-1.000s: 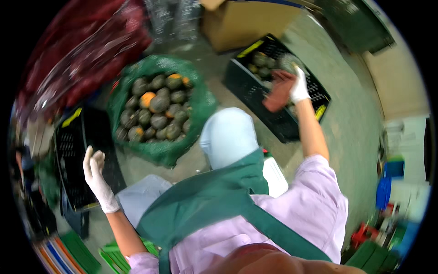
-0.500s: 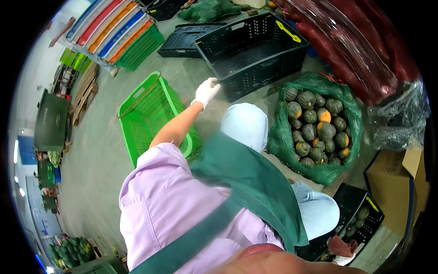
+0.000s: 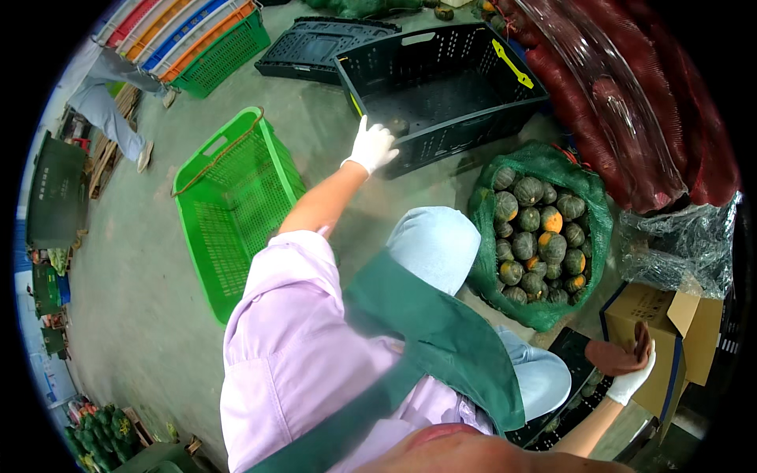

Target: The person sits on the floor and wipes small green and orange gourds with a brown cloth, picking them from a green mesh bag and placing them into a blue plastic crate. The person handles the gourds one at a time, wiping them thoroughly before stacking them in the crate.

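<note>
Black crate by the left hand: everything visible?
The black crate, apparently plastic, stands upright and open-topped on the floor, walls perforated, a slot handhold in the far wall, yellow strips at both ends. One dark squash shows inside by the near left corner. The left hand is at that corner; contact unclear.

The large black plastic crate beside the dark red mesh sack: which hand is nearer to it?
Left. The white-gloved left hand is at the near left corner of the crate; the white-gloved right hand is well away, by the tan cardboard box.
</note>
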